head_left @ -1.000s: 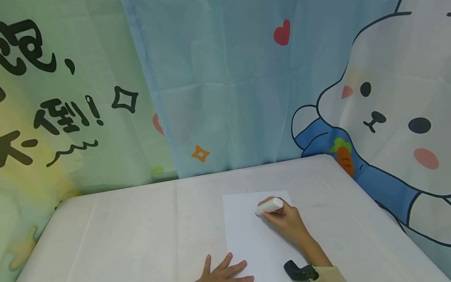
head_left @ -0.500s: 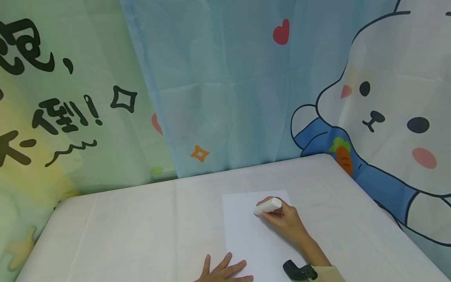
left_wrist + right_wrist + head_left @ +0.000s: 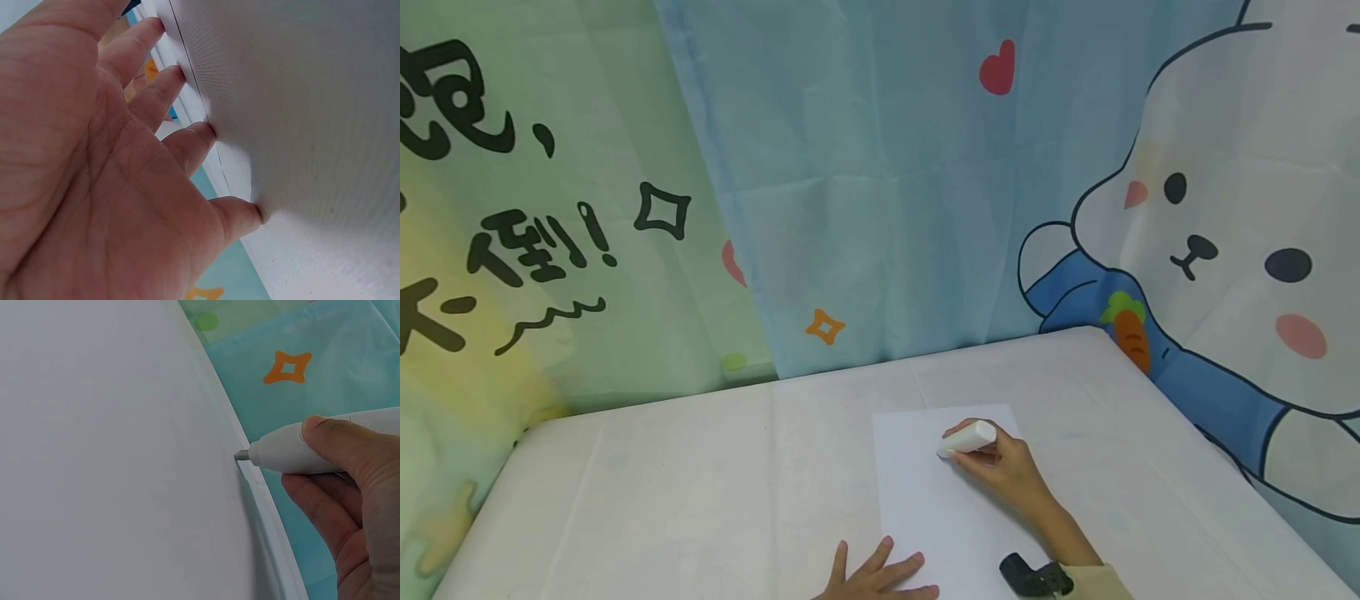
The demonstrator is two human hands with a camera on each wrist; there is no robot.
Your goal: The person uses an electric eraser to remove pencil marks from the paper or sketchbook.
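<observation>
My right hand (image 3: 1013, 475) grips a thick white pen-shaped tool (image 3: 972, 437) over the upper part of a white paper sheet (image 3: 913, 500). In the right wrist view, thumb and fingers pinch the barrel of the white pen-shaped tool (image 3: 290, 449), whose narrow metal tip (image 3: 242, 455) meets the paper's surface. No mark shows clearly on the sheet. My left hand (image 3: 880, 577) lies with fingers spread at the sheet's lower left edge. Seen in the left wrist view, the fingertips of the left hand (image 3: 125, 169) press on the white surface.
The sheet lies on a table with a white cover (image 3: 700, 475). Behind it hangs a printed curtain (image 3: 880, 208) with a cartoon bear and lettering. A black strap-on device (image 3: 1033, 577) sits on the right wrist, by a beige sleeve (image 3: 1097, 582).
The right hand and the pen-shaped tool have shifted very slightly left over the sheet. The whole head view has drifted a little too. The left hand stays at the sheet's edge.
</observation>
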